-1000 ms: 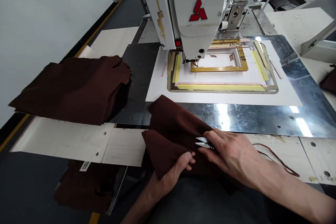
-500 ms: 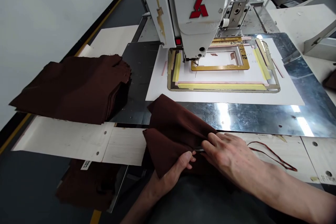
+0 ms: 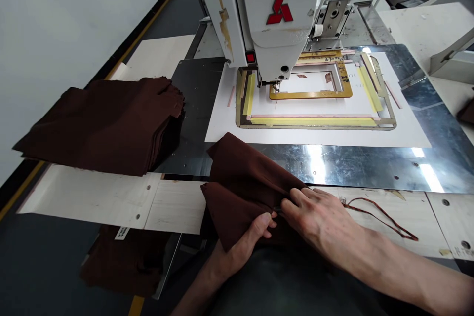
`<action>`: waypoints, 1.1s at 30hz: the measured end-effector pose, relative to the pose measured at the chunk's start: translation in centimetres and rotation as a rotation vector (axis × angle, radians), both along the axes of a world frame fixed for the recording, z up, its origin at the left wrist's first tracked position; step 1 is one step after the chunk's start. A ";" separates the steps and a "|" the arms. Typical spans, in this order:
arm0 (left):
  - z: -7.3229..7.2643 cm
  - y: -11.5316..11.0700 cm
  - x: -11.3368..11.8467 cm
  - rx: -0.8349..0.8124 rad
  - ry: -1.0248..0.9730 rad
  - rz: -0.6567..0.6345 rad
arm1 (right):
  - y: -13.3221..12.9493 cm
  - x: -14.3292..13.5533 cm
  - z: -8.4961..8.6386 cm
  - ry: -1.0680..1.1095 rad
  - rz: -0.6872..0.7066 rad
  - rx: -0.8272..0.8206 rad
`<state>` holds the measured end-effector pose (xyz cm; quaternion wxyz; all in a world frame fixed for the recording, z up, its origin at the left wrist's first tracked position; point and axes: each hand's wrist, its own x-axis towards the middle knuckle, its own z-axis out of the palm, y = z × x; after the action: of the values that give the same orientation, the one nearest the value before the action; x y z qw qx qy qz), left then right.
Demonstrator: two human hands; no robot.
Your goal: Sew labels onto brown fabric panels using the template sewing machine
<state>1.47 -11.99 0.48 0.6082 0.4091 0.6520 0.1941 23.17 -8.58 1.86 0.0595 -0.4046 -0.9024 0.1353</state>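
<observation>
Here at the grip, the left hand [image 3: 246, 239] comes up from the lower edge of the view, forearm slanting up to the right, thumb on top and fingertips curled close beneath it. It's pinched shut on the brown cloth [image 3: 244, 173], with a flap of it lying left of the thumb. Across from it, the right hand [image 3: 314, 212] reaches in from the lower right, back of the hand up, fingers bent and closed around the snips [image 3: 277, 210]. Only a sliver of metal shows there, pointing left at the left fingertips, almost meeting them; how far the blades are open, I can't tell.

The cloth runs long from upper left down to the right, folded, two pointed corners aimed left and away from the person. Most of it rises beyond the left thumb, its upper edge sloping down to the right knuckles, its far corner over the near edge of the metal plate [image 3: 355, 168].

Further out, a looped cord [image 3: 385, 210] lies on the table [image 3: 407, 207] just beside the right wrist. The cloth stack [image 3: 99, 126] sits well left, and the sewing machine [image 3: 274, 39] stands beyond, over a gold frame [image 3: 311, 95].
</observation>
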 end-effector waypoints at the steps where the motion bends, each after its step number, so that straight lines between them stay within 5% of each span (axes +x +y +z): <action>1: 0.0 0.0 0.0 0.004 -0.005 -0.005 | 0.0 0.0 -0.2 0.033 -0.035 -0.032; 9: 0.6 0.2 -0.4 -0.067 -0.116 0.013 | 0.9 0.6 -0.3 0.370 -0.430 -0.540; 14: 1.1 0.4 -0.3 -0.097 -0.090 -0.034 | 1.3 0.0 -0.4 0.578 -0.305 -0.883; 21: 0.6 -0.7 -2.2 -0.110 -0.278 0.219 | 1.8 0.8 -0.5 0.610 -0.479 -0.685; 26: 0.5 0.4 -2.0 -0.060 -0.195 0.333 | 2.1 0.6 -0.7 0.557 -0.431 -0.774; 33: 1.0 1.3 0.5 0.071 -0.050 0.027 | 1.5 -0.1 0.2 0.596 -0.342 -0.750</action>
<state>1.98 -10.72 1.43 0.6069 0.4167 0.6345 0.2355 23.11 -7.10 2.01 0.1863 -0.4842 -0.6564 0.5478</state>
